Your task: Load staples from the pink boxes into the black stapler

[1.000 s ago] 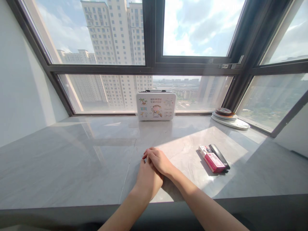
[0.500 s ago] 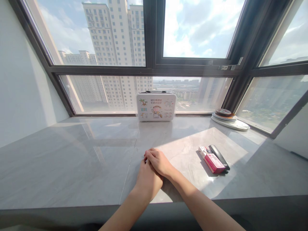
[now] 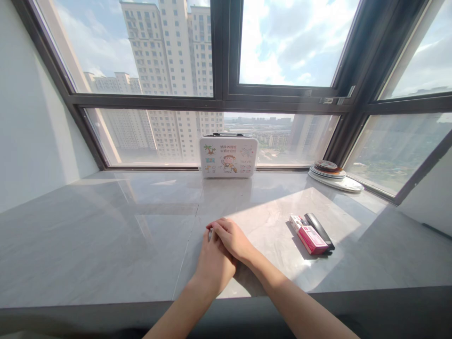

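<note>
My left hand (image 3: pixel 213 266) and my right hand (image 3: pixel 231 238) rest clasped together on the grey marbled countertop near its front edge. The right hand lies over the left, its fingers folded across the left hand's fingers; part of the left fingers is hidden beneath. Both hands are closed, and no object shows in them. To their right lie a small pink and white box (image 3: pixel 309 235) and a black stapler (image 3: pixel 319 230), side by side and touching. Beyond the hands, a white carry case (image 3: pixel 229 157) with cartoon prints and a dark handle stands upright by the window.
A stack of plates (image 3: pixel 334 181), with a small round dish on top, sits in the far right corner. Dark window frames (image 3: pixel 226 103) bound the countertop (image 3: pixel 106 249) at the back and right, and a white wall (image 3: pixel 31 117) at the left. Sunlight crosses its right part.
My clasped hands have shifted very slightly left, and the fingers of my left hand have loosened a little at the tips. The box, stapler, case and plates lie as before.
</note>
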Available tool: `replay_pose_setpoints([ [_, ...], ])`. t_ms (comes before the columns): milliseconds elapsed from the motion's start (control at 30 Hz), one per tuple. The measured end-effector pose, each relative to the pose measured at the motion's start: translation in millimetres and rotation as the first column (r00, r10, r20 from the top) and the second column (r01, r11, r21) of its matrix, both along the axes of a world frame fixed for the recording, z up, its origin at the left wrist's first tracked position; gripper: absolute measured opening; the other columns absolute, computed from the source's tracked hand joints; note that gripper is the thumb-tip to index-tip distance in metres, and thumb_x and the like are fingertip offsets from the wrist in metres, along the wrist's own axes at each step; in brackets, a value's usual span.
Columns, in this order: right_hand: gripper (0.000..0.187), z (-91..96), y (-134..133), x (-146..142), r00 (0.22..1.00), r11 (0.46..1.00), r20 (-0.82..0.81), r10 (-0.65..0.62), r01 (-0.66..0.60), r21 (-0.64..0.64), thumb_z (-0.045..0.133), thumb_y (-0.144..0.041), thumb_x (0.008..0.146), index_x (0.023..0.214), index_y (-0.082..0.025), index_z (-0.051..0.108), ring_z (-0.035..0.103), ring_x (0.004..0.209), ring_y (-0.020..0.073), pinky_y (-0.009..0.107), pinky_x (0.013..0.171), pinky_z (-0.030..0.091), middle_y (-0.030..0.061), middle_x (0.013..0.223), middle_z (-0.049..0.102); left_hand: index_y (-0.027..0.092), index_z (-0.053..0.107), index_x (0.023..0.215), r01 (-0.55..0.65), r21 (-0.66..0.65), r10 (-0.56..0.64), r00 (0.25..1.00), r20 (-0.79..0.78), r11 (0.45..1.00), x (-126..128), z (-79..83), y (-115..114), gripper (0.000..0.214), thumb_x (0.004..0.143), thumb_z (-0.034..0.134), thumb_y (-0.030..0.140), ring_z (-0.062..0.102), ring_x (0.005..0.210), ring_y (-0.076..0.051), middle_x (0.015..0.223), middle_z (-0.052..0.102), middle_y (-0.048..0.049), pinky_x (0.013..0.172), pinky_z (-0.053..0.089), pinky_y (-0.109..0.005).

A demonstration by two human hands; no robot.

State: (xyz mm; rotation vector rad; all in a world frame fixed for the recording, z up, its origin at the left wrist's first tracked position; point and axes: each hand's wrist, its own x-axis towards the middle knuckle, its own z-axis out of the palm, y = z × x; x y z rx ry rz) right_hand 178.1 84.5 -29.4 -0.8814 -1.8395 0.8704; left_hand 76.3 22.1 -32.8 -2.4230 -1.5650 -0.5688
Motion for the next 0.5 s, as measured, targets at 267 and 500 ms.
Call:
replay_pose_setpoints([
  [267,0.033,-0.9,5,35,0.957,0.948,-0.208,0.202,-0.245,-0.206,0.066,-0.040,0.097,0.122,-0.021,0.075,0.068,0.110,0.0263,0.041,0.099,0.051,0.0095,0.118,0.074,0.023,0.060,0.080,0.426,-0.050,-0.398,0.876,0.271,0.903,-30,30.0,-11,0.018,0.084,0.051,0.008,0.061,0.095,-0.019,0.079,0.061,0.0007,0.129,0.012,-0.056],
  [500,0.034,-0.6,0,45,0.921,0.914,-0.268,0.283,-0.344,-0.215,0.077,-0.038,0.090,0.119,-0.020,0.076,0.070,0.106,0.0262,0.040,0.096,0.053,0.0100,0.113,0.075,0.020,0.037,0.064,0.526,-0.043,-0.465,0.785,0.410,0.849,-35,27.6,-11,0.021,0.071,0.051,0.007,0.046,0.072,-0.016,0.059,0.041,0.0037,0.118,0.030,-0.046],
])
